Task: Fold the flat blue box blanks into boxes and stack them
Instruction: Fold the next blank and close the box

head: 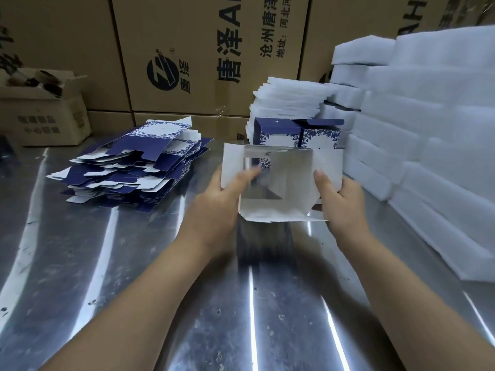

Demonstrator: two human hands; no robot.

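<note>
I hold a half-formed box (281,183) above the steel table, its open end toward me with the white inside showing and flaps spread. My left hand (219,199) grips its left wall, thumb inside, blurred. My right hand (340,202) grips the right wall, thumb on the inner face. A messy pile of flat blue box blanks (134,170) lies at the left. Two folded blue boxes (297,133) stand side by side behind the held one.
White foam pads are stacked at the right (428,143) and behind the folded boxes (289,100). Large brown cartons (201,54) wall the back. A small open carton (45,113) sits at the far left. The steel table (241,303) is scuffed and shiny.
</note>
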